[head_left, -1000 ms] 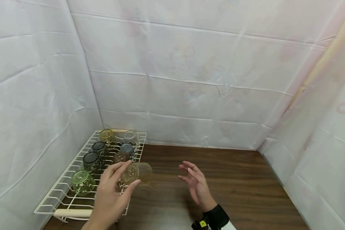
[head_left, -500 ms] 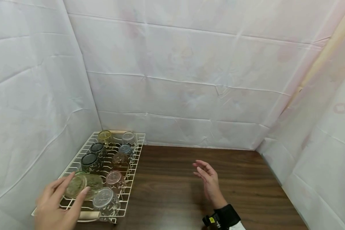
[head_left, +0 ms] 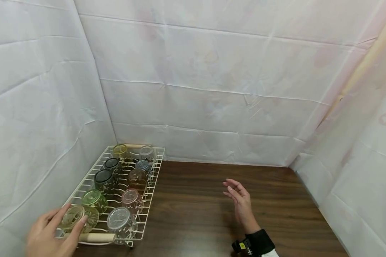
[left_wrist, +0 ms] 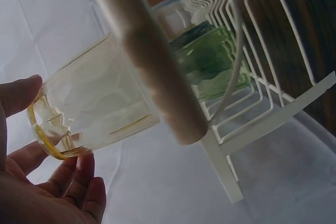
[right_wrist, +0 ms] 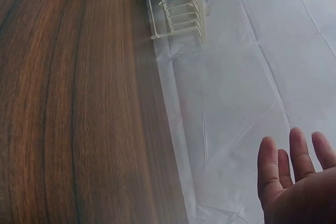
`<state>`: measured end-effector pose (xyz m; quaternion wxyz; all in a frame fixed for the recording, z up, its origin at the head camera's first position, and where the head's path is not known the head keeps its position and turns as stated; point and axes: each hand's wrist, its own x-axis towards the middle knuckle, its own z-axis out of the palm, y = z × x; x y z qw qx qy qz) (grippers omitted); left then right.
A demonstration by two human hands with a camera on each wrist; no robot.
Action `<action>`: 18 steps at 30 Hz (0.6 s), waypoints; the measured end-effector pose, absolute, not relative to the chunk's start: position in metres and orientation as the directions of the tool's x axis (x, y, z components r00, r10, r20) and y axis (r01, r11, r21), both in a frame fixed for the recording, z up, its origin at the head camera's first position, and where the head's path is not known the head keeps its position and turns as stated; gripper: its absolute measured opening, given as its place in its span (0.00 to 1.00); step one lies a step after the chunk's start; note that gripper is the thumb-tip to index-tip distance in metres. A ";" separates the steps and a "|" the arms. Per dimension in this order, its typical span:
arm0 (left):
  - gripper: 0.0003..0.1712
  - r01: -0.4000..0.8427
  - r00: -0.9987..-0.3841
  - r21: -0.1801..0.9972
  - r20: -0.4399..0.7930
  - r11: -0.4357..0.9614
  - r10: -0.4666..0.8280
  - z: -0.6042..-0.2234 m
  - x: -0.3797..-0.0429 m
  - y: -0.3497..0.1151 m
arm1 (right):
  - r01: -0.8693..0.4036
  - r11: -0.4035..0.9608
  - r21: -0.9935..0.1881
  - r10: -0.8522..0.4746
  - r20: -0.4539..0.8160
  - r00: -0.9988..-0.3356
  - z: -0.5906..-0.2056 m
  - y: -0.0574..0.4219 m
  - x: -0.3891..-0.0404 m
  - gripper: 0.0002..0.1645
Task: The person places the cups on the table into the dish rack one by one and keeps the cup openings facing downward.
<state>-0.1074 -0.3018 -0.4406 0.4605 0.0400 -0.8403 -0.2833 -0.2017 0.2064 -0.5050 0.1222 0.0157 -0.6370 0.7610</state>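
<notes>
My left hand (head_left: 53, 232) pinches the base of a yellowish glass (head_left: 73, 216) between thumb and fingers, at the near left corner of a white wire rack (head_left: 141, 223). In the left wrist view the glass (left_wrist: 100, 103) is tilted, its thick base by my fingers and its open end beside the rack's wooden handle (left_wrist: 163, 77). Whether it touches the wires cannot be made out. Just behind it a green glass (head_left: 94, 200) stands upside down, with a clear glass (head_left: 120, 221) to its right. Over the wooden table my right hand (head_left: 241, 203) hangs with loosely bent fingers, holding nothing.
Two rows of upside-down glasses fill the rack, among them a pink glass (head_left: 132, 200), a dark glass (head_left: 104, 181) and a blue glass (head_left: 143, 167). The brown table (head_left: 193, 200) extends to the right. White sheeting (head_left: 196, 89) encloses the back and sides.
My left hand has carried the yellowish glass left and toward me, from the rack's right side to its near left corner. My right hand has drifted to the right.
</notes>
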 end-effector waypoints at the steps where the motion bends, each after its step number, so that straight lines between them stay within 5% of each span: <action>1: 0.35 0.198 -0.568 0.512 0.755 0.836 -0.328 -0.442 -0.110 -0.302 | -0.207 -0.159 -0.965 0.165 0.181 -0.970 -0.505 0.207 -0.202 0.27; 10: 0.32 0.143 -0.607 0.542 0.709 0.828 -0.359 -0.443 -0.114 -0.307 | -0.249 -0.174 -0.953 0.174 0.219 -0.960 -0.505 0.209 -0.200 0.25; 18: 0.33 0.027 -0.735 0.595 0.557 0.804 -0.387 -0.439 -0.116 -0.313 | -0.228 -0.167 -0.959 0.181 0.198 -0.963 -0.507 0.211 -0.199 0.26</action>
